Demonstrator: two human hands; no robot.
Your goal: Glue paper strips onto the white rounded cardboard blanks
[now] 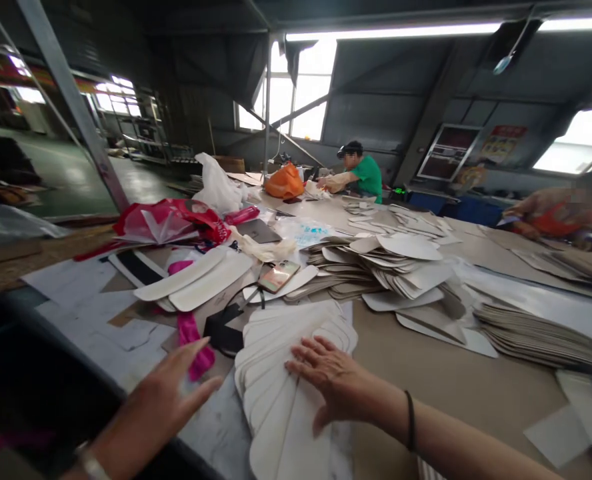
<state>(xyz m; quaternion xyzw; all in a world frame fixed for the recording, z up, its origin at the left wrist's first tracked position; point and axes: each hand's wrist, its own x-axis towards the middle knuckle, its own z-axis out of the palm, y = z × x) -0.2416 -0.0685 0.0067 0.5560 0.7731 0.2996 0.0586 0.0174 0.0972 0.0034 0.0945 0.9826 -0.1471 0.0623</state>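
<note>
A fanned row of white, round-ended cardboard pieces (266, 373) lies on the table in front of me. My right hand (329, 373) rests on its upper right part, fingers spread and palm down. To the left of the fan, my left hand (161, 393) hovers over the table edge, thumb and fingers apart, with nothing in it. Just beyond that hand are a magenta ribbon (196, 343) and a black cloth item with straps (226, 327). Past the fan lies a phone (279, 275).
Stacks of cut pieces (376, 263) and a grey-edged pile (536, 333) lie to the right. Red bags (176, 223), a white plastic bag (219, 183) and an orange bag (284, 181) sit farther back. A person in green (369, 177) works across the table; another person (561, 213) is at right.
</note>
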